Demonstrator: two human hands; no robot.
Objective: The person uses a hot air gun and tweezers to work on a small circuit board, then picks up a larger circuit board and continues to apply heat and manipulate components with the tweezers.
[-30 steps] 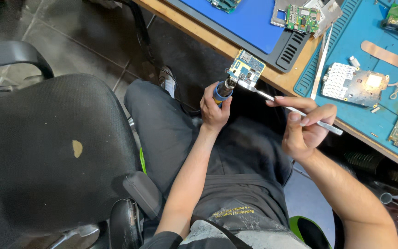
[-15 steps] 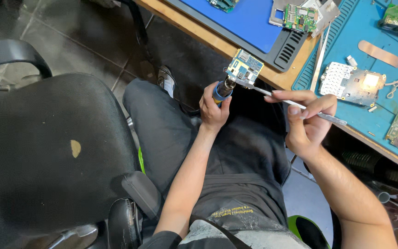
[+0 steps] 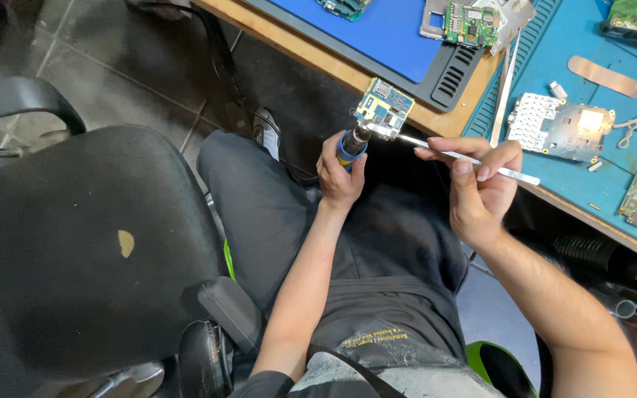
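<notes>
Head view: left hand (image 3: 339, 171) is closed around a blue-handled tool (image 3: 353, 142) bearing a small circuit board (image 3: 383, 109); right hand (image 3: 477, 188) pinches metal tweezers (image 3: 457, 156). A slip could flick the board to the floor.

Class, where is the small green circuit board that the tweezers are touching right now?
In the head view, the small circuit board is upper centre, held off the bench edge above the left hand, with the tweezers from the right hand touching it.

Black office chair (image 3: 75, 250) at left; blue mats (image 3: 399, 29) w/ spare circuit boards (image 3: 562, 125) on wooden bench (image 3: 311, 51).
</notes>
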